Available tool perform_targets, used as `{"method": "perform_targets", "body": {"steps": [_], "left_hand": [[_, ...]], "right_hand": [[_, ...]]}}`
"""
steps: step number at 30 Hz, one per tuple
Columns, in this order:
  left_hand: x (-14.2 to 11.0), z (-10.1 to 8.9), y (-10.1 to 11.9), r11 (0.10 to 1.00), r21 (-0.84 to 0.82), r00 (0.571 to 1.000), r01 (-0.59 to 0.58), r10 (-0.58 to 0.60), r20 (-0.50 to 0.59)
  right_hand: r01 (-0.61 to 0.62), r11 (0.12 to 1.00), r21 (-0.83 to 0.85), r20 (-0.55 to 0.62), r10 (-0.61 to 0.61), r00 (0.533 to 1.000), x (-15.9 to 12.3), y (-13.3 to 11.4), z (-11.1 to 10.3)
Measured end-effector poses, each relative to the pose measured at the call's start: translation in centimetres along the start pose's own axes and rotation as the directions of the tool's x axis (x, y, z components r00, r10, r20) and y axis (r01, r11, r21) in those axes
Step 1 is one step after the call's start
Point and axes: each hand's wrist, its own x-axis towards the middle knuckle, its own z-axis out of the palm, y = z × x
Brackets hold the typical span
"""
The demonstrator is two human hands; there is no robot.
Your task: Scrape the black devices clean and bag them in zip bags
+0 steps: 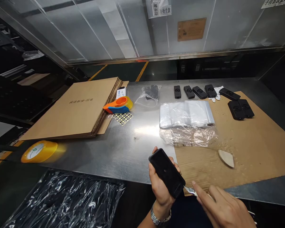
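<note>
My left hand (161, 188), with a metal watch at the wrist, is wrapped round a black rectangular plastic case (166, 172). The case is tilted, its hollow-looking face turned up toward me. In my right hand (222, 205) is a small knife (190, 190) with a thin pointed metal blade. Its tip meets or nearly meets the lower right corner of the case. My right index finger lies along the knife, and most of the handle is hidden under the fingers. Both hands are held at the front edge of the steel table (123, 158).
Several black cases (199, 92) line the back right, near a white glove (218, 93). Clear plastic bags (186, 114) lie on a cardboard sheet (256, 152) with a beige wedge (226, 158). At left are stacked cardboard (78, 110), a tape dispenser (118, 105) and a tape roll (39, 151).
</note>
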Motion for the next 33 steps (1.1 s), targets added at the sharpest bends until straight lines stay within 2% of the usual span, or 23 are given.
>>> {"method": "perform_targets", "body": {"steps": [8, 14, 22, 28, 30, 33], "left_hand": [[-0.07, 0.04, 0.19, 0.998, 0.041, 0.999, 0.051, -0.052, 0.015], [0.17, 0.13, 0.28, 0.988, 0.074, 0.991, 0.133, -0.132, -0.012], [0.14, 0.07, 0.29, 0.978, 0.059, 0.979, 0.200, -0.201, 0.021], [0.10, 0.11, 0.29, 0.974, 0.079, 0.976, 0.210, -0.213, 0.033], [0.08, -0.04, 0.07, 0.980, 0.093, 0.983, 0.176, -0.181, 0.041], [-0.10, -0.38, -0.30, 0.983, 0.163, 0.993, 0.088, -0.099, 0.063]], "right_hand": [[-0.010, 0.999, -0.040, -0.012, 0.009, 1.000, -0.22, 0.02, 0.40], [-0.017, 0.981, 0.195, 0.026, 0.012, 1.000, -0.43, 0.44, 0.45], [-0.123, 0.945, 0.302, 0.075, 0.106, 0.992, 0.26, 0.15, 0.17], [-0.172, 0.936, 0.307, 0.216, 0.107, 0.971, -0.17, 0.19, 0.87], [-0.224, 0.919, 0.325, 0.308, 0.121, 0.944, -0.34, 0.33, 1.04], [-0.349, 0.856, 0.382, 0.461, 0.151, 0.875, -0.22, 0.59, 1.01]]}}
